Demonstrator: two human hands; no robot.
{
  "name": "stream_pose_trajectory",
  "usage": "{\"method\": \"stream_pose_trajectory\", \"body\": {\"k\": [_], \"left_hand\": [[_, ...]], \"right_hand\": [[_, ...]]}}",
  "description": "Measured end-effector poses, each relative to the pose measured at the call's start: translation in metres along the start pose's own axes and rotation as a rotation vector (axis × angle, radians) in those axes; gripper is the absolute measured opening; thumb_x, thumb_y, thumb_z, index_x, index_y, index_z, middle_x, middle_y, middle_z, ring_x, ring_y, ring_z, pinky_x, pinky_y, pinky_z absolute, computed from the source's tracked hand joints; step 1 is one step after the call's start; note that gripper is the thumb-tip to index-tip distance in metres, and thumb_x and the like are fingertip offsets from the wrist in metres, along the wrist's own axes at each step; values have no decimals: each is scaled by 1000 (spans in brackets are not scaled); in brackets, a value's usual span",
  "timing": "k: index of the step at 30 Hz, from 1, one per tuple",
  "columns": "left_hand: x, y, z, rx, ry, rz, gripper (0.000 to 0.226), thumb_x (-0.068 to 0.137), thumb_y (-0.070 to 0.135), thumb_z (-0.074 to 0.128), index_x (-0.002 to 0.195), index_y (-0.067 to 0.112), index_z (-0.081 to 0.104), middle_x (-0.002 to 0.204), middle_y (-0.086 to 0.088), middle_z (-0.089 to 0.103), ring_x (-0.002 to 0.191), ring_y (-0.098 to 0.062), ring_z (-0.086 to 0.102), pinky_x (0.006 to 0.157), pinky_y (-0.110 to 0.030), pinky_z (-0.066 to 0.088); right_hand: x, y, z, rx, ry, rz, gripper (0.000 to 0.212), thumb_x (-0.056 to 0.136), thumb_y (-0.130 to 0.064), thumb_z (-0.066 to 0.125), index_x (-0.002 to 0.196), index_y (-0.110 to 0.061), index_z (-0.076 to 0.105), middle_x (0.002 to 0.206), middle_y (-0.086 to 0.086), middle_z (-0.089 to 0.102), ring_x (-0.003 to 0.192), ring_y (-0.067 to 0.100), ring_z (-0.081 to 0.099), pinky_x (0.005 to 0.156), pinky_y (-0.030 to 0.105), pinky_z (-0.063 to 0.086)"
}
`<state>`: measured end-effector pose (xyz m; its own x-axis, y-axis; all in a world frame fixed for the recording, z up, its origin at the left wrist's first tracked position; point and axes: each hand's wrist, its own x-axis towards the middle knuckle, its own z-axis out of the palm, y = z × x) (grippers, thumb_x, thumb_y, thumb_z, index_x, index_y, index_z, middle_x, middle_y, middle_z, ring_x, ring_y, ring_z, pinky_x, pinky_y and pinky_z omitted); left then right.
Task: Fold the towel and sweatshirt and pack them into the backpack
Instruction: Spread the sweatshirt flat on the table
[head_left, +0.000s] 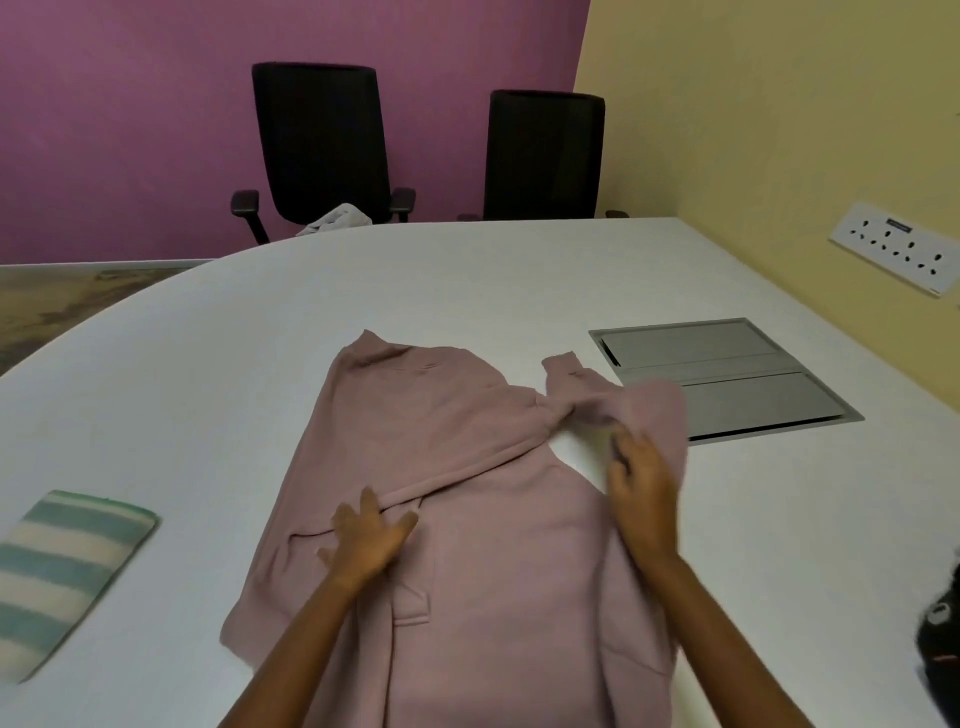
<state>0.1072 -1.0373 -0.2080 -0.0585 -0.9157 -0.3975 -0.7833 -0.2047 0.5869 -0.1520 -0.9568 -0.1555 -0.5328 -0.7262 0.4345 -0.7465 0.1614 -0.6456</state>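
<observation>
A pink sweatshirt (457, 426) lies spread on the white table (208, 364), its left sleeve folded across the body. My left hand (371, 535) rests flat on the folded sleeve, fingers apart. My right hand (641, 483) grips the right sleeve (654, 410), which is lifted and bunched near the shoulder. A folded towel (62, 577) with green and cream stripes lies at the table's left edge. A dark object (940, 629) at the right border may be the backpack; only a sliver shows.
A grey cable hatch (727, 374) is set into the table just right of the sweatshirt. Two black office chairs (322, 150) stand behind the table; one holds a pale cloth (340, 218). A socket panel (898, 249) is on the yellow wall.
</observation>
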Motion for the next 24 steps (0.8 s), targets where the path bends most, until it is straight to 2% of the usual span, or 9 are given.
{"method": "stream_pose_trajectory", "body": {"k": [3, 6, 9, 11, 16, 18, 20, 22, 24], "left_hand": [[-1, 35, -7, -403, 116, 186, 88, 82, 69, 33, 141, 3, 33, 146, -20, 35, 135, -33, 35, 114, -48, 27], [-1, 56, -11, -587, 174, 272, 76, 91, 62, 27, 140, 5, 35, 146, -16, 37, 134, -30, 36, 115, -41, 27], [0, 60, -8, -444, 233, 337, 68, 93, 57, 32, 146, 14, 27, 151, -9, 29, 138, -25, 31, 115, -41, 26], [-4, 54, -3, -303, 212, 444, 73, 89, 61, 39, 147, 18, 25, 153, -8, 25, 142, -23, 25, 117, -44, 23], [-3, 33, 19, 520, -31, 655, 96, 57, 73, 6, 140, 34, 36, 155, 3, 16, 146, -20, 7, 117, -49, 5], [-2, 26, 25, 679, -21, 675, 86, 60, 65, 11, 118, 27, 61, 140, -4, 44, 135, -27, 37, 102, -59, 30], [0, 18, 26, 585, 28, 581, 73, 67, 59, 16, 99, 20, 69, 114, -7, 61, 112, -27, 59, 83, -47, 45], [1, 16, 24, 519, 37, 496, 67, 81, 55, 16, 109, 17, 64, 120, -4, 57, 113, -22, 54, 88, -37, 42], [3, 17, 21, 466, 75, 454, 44, 95, 42, 32, 112, 15, 62, 121, -5, 56, 111, -21, 54, 89, -33, 41]], "right_hand": [[-39, -39, 33, -29, -163, -398, 47, 74, -9, 43, 120, -6, 54, 102, 21, 68, 87, 20, 49, 76, 23, 40], [-81, -64, 49, -98, -630, -693, 49, 79, -10, 44, 127, -17, 50, 122, 12, 63, 104, 16, 49, 87, 21, 44], [-94, -64, 51, -38, -1271, -522, 40, 85, -5, 45, 120, -11, 63, 138, 11, 50, 125, 23, 47, 105, 31, 37], [-89, -57, 50, 89, -1147, -382, 40, 80, -18, 41, 107, -10, 70, 123, 6, 63, 113, 17, 56, 100, 30, 41], [-39, -19, 43, 49, -309, 151, 32, 84, -17, 44, 102, -7, 68, 108, 11, 66, 100, 25, 57, 91, 42, 46], [-17, -2, 38, -109, -288, 492, 36, 93, -24, 46, 122, -7, 57, 127, 15, 53, 118, 32, 47, 97, 43, 39], [-2, 17, 43, -22, -424, 892, 52, 94, -37, 44, 133, -3, 44, 135, 20, 45, 125, 36, 41, 105, 44, 36], [3, 32, 47, 177, -507, 1066, 55, 94, -39, 43, 130, 3, 44, 131, 19, 51, 117, 36, 49, 104, 45, 39], [9, 39, 46, 360, -462, 1154, 30, 95, -22, 49, 110, 3, 53, 104, 15, 61, 85, 27, 61, 86, 37, 52]]}}
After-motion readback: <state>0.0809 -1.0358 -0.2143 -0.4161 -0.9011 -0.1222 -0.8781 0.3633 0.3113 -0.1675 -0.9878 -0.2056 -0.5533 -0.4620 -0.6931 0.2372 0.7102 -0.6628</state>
